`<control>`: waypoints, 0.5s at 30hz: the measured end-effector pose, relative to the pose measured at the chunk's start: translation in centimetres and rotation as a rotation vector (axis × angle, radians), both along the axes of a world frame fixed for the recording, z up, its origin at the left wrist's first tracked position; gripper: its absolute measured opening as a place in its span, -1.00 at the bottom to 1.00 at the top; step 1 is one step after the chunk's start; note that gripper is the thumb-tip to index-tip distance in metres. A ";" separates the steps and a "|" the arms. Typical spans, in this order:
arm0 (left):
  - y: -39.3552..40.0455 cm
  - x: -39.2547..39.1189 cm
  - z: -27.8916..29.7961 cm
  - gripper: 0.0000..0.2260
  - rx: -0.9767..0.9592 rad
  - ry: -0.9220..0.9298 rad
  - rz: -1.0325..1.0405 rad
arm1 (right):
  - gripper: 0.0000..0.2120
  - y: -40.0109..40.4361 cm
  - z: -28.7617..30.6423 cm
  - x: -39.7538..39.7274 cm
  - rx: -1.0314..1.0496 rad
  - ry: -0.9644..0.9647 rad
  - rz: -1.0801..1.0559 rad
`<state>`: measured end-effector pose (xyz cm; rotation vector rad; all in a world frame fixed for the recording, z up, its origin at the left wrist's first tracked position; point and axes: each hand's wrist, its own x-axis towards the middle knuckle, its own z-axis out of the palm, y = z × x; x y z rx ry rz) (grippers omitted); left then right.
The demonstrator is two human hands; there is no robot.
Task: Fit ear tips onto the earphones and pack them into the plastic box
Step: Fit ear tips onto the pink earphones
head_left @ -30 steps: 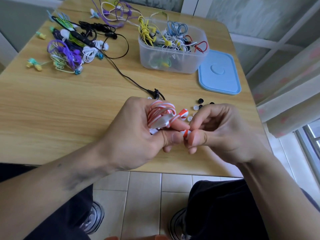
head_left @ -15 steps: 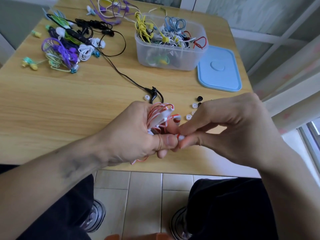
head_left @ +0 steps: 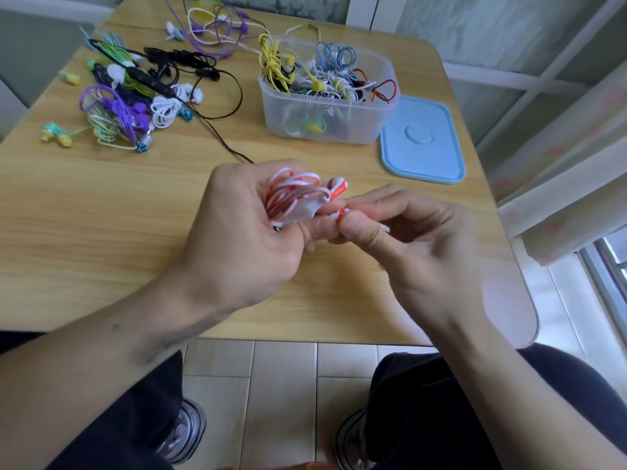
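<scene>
My left hand (head_left: pixel 237 228) grips a coiled red-and-white earphone set (head_left: pixel 293 195) above the middle of the wooden table (head_left: pixel 101 215). One red-and-white earbud (head_left: pixel 336 186) sticks out of the coil to the right. My right hand (head_left: pixel 407 239) pinches the other earbud's end (head_left: pixel 342 213) between thumb and forefinger, right against my left thumb. Any ear tip there is hidden by the fingers. The clear plastic box (head_left: pixel 325 123), holding several coiled earphones, stands open at the back right.
The blue lid (head_left: pixel 424 140) lies flat to the right of the box. A heap of loose earphones (head_left: pixel 135 100) in purple, green, white and black covers the back left. A black cable (head_left: pixel 220 137) runs from it towards my hands. The table's front edge is near my knees.
Both hands have lifted slightly and shifted; my right hand has rotated so its palm faces more upward, still pinching the earbud end. The loose ear tips on the table are now hidden behind my hands.
</scene>
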<state>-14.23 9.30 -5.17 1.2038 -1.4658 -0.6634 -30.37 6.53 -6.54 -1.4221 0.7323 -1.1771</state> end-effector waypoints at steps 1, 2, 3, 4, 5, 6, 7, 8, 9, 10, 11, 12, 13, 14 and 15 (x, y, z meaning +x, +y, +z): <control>0.0 0.1 -0.3 -0.80 -0.024 -0.002 0.006 | -0.92 0.1 -0.1 0.2 0.011 -0.005 -0.002; 0.0 0.3 -0.6 -0.75 -0.045 0.006 0.013 | -0.92 0.2 -0.2 0.4 0.023 -0.004 -0.003; -0.1 0.4 -0.9 -0.74 -0.066 0.007 0.020 | -0.92 0.3 -0.2 0.6 0.039 -0.006 -0.006; -0.1 0.5 -1.3 -0.74 -0.088 -0.005 0.030 | -0.92 0.4 -0.1 0.8 0.056 -0.011 -0.012; -0.2 0.6 -1.6 -0.76 -0.111 -0.029 0.045 | -0.91 0.6 0.1 1.1 0.070 -0.013 -0.022; -0.2 0.7 -1.7 -0.79 -0.130 -0.062 0.065 | -0.89 0.8 0.2 1.3 0.085 -0.011 -0.036; -0.2 0.8 -1.8 -0.82 -0.140 -0.087 0.089 | -0.87 1.0 0.2 1.6 0.097 -0.006 -0.056; -0.2 0.6 -1.9 -0.85 -0.143 -0.089 0.107 | -0.85 1.1 0.3 1.8 0.099 0.003 -0.081; -0.2 0.5 -1.9 -0.87 -0.130 -0.067 0.121 | -0.84 1.1 0.3 1.9 0.083 0.025 -0.109; -0.2 0.2 -1.9 -0.88 -0.108 -0.032 0.134 | -0.83 1.0 0.3 1.9 0.045 0.068 -0.138; -0.2 0.0 -1.7 -0.87 -0.083 -0.005 0.150 | -0.83 0.8 0.2 1.8 -0.007 0.127 -0.160; -0.2 -0.3 -1.6 -0.84 -0.056 0.006 0.167 | -0.82 0.7 0.1 1.7 -0.056 0.190 -0.169; -0.2 -0.5 -1.5 -0.82 -0.030 0.004 0.180 | -0.82 0.6 0.0 1.6 -0.096 0.240 -0.165; -0.2 -0.6 -1.4 -0.82 -0.009 0.001 0.182 | -0.81 0.5 0.0 1.5 -0.125 0.270 -0.151; -0.2 -0.7 -1.3 -0.82 0.009 0.009 0.181 | -0.81 0.4 -0.1 1.3 -0.138 0.283 -0.126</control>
